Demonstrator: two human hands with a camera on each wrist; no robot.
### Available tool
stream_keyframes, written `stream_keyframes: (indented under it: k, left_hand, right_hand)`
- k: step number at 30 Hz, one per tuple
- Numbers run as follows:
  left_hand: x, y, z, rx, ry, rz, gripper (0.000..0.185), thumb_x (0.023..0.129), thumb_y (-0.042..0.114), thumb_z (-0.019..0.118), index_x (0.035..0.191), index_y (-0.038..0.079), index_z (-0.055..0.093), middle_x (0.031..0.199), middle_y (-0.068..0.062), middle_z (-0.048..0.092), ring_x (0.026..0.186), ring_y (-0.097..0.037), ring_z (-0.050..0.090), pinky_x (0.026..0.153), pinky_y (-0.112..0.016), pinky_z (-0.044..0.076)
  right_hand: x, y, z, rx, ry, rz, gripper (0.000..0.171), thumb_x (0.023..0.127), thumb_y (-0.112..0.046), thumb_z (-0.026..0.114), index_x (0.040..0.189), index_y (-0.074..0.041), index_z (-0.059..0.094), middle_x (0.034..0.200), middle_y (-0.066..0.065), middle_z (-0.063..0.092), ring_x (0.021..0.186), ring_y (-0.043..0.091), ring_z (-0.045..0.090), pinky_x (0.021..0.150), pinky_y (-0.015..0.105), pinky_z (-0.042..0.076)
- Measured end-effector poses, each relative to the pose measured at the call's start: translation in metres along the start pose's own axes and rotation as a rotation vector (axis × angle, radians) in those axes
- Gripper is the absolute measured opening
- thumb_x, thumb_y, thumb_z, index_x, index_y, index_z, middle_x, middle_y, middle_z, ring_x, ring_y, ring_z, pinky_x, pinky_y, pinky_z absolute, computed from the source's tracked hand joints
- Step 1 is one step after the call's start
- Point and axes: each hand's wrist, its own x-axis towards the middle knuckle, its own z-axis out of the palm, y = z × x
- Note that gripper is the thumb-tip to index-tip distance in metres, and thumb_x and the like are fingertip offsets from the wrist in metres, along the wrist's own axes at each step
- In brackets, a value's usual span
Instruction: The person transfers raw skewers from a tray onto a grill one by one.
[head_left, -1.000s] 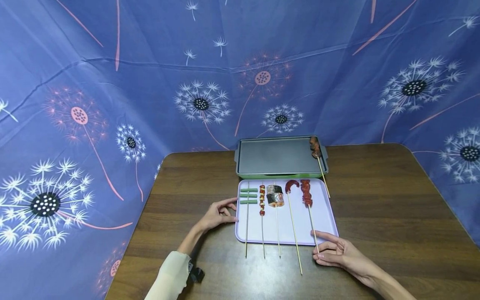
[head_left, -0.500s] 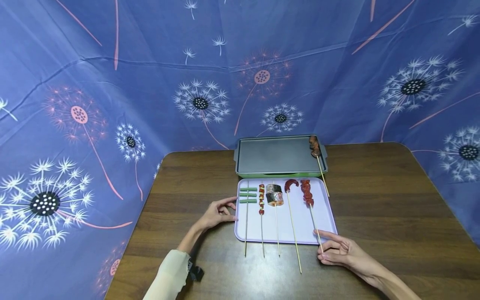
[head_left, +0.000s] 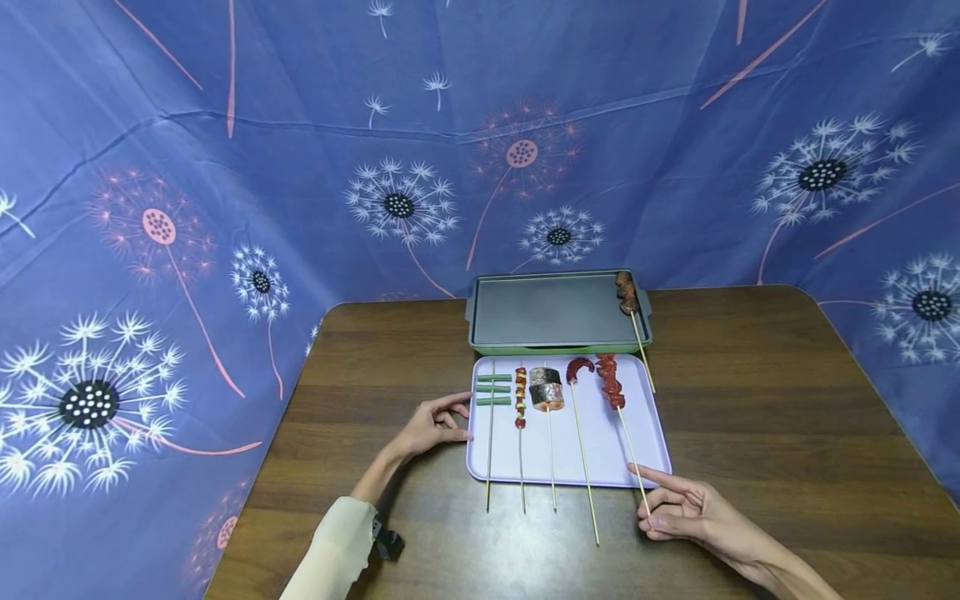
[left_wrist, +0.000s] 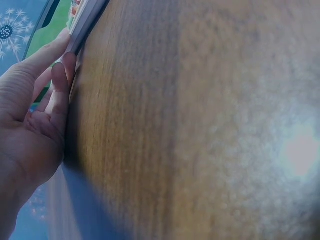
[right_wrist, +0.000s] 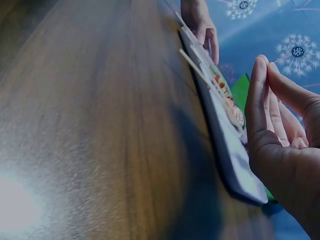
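In the head view my right hand [head_left: 681, 510] pinches the lower end of a meat skewer [head_left: 611, 385], red chunks on a thin wooden stick. The stick slants across the front right of the lilac tray [head_left: 613, 437], its meat end near the tray's back rim. My left hand [head_left: 429, 429] touches the tray's left rim with extended index finger and thumb. On the tray, left to right, lie a skewer of green pieces [head_left: 493, 389], a narrow red-and-yellow skewer [head_left: 521, 400], a dark-skinned chunky skewer [head_left: 547, 392] and a curled dark-red skewer [head_left: 579, 371].
A dark griddle [head_left: 551, 308] with a green base stands directly behind the tray. On its right end lies a browned meat skewer [head_left: 627, 293], its stick jutting over the front rim. All rest on a wooden table [head_left: 772, 417], before a blue dandelion-print cloth [head_left: 652, 100].
My right hand has shifted slightly right and toward the front, tilting the meat skewer so that its meat end points further left. The left hand keeps its place at the tray rim.
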Motion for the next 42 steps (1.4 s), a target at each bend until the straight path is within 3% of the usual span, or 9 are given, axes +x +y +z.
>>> stream_keyframes:
  k: [11,22,34,42]
  left_hand:
    - [-0.001,0.002,0.001,-0.003,-0.008,-0.007,0.071,0.082,-0.007,0.080,0.146,-0.005,0.050,0.118,-0.036,0.061,0.071,0.001,0.064,0.063,-0.013,0.049]
    - [-0.001,0.002,0.001,0.007,0.003,-0.004,0.070,0.082,-0.006,0.080,0.146,-0.004,0.051,0.118,-0.036,0.062,0.071,0.000,0.064,0.063,-0.013,0.048]
    - [-0.001,0.002,0.000,0.018,0.006,-0.006,0.070,0.082,-0.005,0.080,0.146,-0.003,0.052,0.118,-0.035,0.063,0.071,0.000,0.064,0.063,-0.014,0.047]
    - [0.000,0.001,0.001,0.010,0.010,-0.013,0.071,0.081,-0.006,0.081,0.145,-0.003,0.052,0.117,-0.035,0.063,0.071,0.000,0.063,0.063,-0.013,0.048]
  right_hand:
    - [0.008,-0.019,0.009,-0.104,-0.006,-0.023,0.067,0.100,0.018,0.039,0.160,-0.009,0.031,0.126,0.009,0.068,0.116,0.021,0.070,0.099,0.039,0.056]
    - [0.031,-0.048,-0.005,-0.228,0.066,-0.002,0.063,0.100,0.014,0.045,0.159,-0.005,0.033,0.119,0.004,0.070,0.111,0.015,0.071,0.094,0.036,0.058]
    - [0.058,-0.077,-0.026,-0.297,0.178,0.052,0.061,0.100,0.010,0.052,0.152,-0.023,0.048,0.115,0.001,0.072,0.108,0.012,0.073,0.092,0.029,0.059]
    - [0.081,-0.099,-0.033,-0.290,0.258,0.105,0.057,0.100,0.006,0.056,0.149,-0.022,0.050,0.112,0.000,0.072,0.105,0.012,0.074,0.093,0.029,0.058]
